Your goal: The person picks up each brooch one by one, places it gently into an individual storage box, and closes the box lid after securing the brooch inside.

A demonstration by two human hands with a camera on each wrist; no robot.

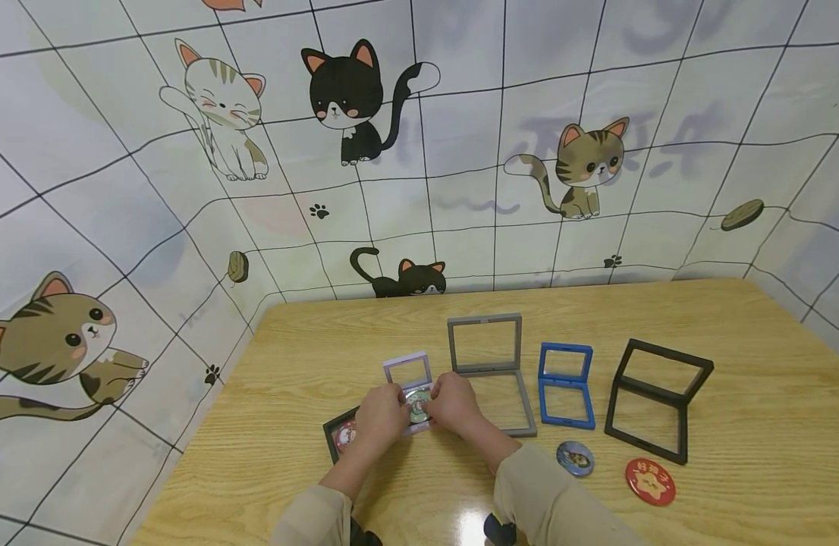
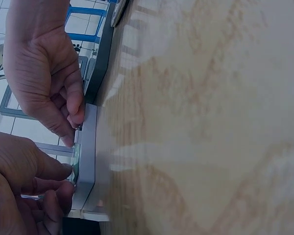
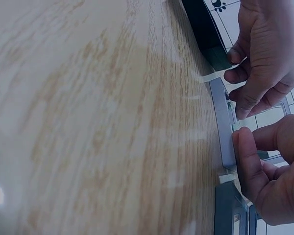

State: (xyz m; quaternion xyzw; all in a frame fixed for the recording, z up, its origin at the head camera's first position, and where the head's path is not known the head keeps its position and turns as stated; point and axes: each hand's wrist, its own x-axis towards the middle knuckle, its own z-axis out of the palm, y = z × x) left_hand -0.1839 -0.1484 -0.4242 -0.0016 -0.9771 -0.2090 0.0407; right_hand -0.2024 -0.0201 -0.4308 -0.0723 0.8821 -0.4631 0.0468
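Observation:
Both hands meet over a small lilac hinged frame point(image 1: 419, 429), which lies with its lid raised. A round green badge point(image 1: 418, 409) sits in its lower half. My left hand point(image 1: 381, 415) holds the badge's left side between thumb and fingers; my right hand point(image 1: 455, 402) grips its right side. From the left wrist view, the left hand point(image 2: 27, 183) and right hand point(image 2: 51, 73) have their fingertips close together at the lilac frame's edge point(image 2: 89, 152). The right wrist view has the left hand point(image 3: 269, 54) above and the right hand point(image 3: 277, 171) below; fingers partly hide the badge.
Left of the hands lies a black frame point(image 1: 331, 440) holding a red-and-white badge point(image 1: 344, 435). Rightward stand an open grey frame point(image 1: 527, 402), a blue frame point(image 1: 567, 421) and another black frame point(image 1: 645, 451). A blue badge point(image 1: 575, 459) and a red badge point(image 1: 650, 481) lie nearer.

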